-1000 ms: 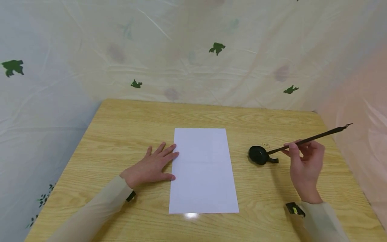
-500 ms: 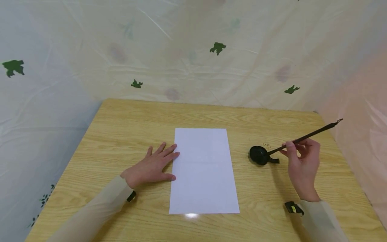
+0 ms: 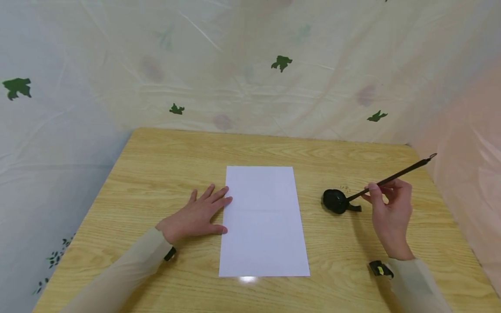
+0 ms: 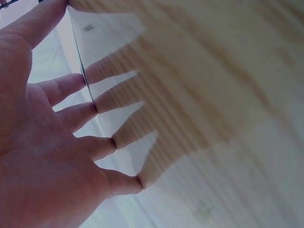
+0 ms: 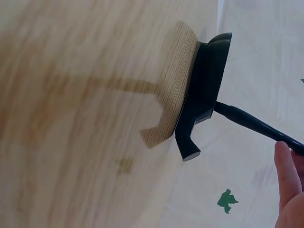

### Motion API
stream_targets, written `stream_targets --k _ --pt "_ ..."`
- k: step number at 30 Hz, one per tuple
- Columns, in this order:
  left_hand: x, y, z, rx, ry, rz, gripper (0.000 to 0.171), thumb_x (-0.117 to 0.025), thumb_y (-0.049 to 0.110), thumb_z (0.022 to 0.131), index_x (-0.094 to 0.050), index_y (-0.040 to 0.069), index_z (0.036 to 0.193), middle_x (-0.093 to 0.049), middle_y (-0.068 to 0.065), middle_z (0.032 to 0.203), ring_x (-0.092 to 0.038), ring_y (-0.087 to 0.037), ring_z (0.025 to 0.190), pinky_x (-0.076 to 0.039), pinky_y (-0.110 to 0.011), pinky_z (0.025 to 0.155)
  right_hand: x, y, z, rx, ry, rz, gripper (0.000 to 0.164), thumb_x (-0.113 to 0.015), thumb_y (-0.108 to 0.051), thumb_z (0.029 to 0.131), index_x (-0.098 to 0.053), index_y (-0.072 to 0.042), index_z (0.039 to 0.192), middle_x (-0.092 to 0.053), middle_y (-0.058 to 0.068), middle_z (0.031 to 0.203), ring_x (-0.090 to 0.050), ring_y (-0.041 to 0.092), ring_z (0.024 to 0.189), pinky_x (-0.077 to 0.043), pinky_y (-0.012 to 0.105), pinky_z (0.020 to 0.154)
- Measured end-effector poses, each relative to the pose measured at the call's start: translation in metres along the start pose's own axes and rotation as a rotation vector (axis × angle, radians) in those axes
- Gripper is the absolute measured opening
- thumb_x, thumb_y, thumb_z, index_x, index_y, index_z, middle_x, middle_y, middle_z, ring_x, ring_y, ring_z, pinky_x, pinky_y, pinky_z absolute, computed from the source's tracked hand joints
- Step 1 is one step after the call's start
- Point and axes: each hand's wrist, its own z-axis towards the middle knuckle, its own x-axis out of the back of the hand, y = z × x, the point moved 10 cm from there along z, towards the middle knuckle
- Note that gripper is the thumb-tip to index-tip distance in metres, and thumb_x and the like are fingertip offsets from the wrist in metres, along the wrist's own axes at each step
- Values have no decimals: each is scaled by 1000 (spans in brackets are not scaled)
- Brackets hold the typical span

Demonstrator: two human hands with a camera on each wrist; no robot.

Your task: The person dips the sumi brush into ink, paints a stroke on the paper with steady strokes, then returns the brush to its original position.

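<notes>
My right hand (image 3: 392, 213) pinches the dark handle of a writing brush (image 3: 403, 173), thumb against the fingers. The brush slants down to the left, and its lower end meets the rim of a small black ink dish (image 3: 334, 201) with a stubby curved handle. In the right wrist view the brush (image 5: 256, 126) runs in behind the dish (image 5: 206, 80), which hides its tip. My left hand (image 3: 195, 217) lies flat with fingers spread on the table, fingertips on the left edge of a blank white sheet of paper (image 3: 263, 221). In the left wrist view the left hand (image 4: 52, 128) shows its fingertips against the glossy surface.
The wooden table (image 3: 188, 152) carries the paper in the middle and the dish to its right. Small brownish specks (image 3: 344, 188) lie just behind the dish. A pale curtain (image 3: 235, 78) with green bird shapes hangs along the back and sides.
My right hand has shifted slightly left with the brush, and the brush's upper end has swung left and a little up. The left hand and paper stay put.
</notes>
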Motion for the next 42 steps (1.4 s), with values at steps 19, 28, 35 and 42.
stream_targets --k 19,28,35,42 --pt "-2 -2 1 0 1 -7 84 -73 50 94 -39 11 161 -19 -11 172 -7 -46 157 -8 -81 111 4 -16 -1 112 12 70 34 -54 11 101 -38 23 129 -56 5 110 -67 11 94 -56 18 82" --pt "-3 -1 1 -5 6 -10 84 -72 51 95 -39 11 161 -20 -11 172 -7 -46 156 -8 -81 111 -2 -10 -5 107 -43 48 32 -51 6 104 -40 19 131 -56 -1 111 -69 9 97 -56 21 84" --pt "-3 -3 2 -1 7 -16 84 -72 50 94 -40 10 160 -21 -11 172 -8 -46 156 -9 -81 111 -2 -8 -6 108 -58 -6 30 -51 5 105 -44 13 133 -55 -8 112 -69 5 99 -55 19 84" --pt "-4 -3 3 -4 2 -29 85 -73 50 94 -39 10 161 -20 -11 172 -6 -45 157 -8 -81 111 -1 -9 -6 115 -59 -12 31 -52 6 104 -43 16 132 -55 -8 113 -68 3 100 -55 19 85"
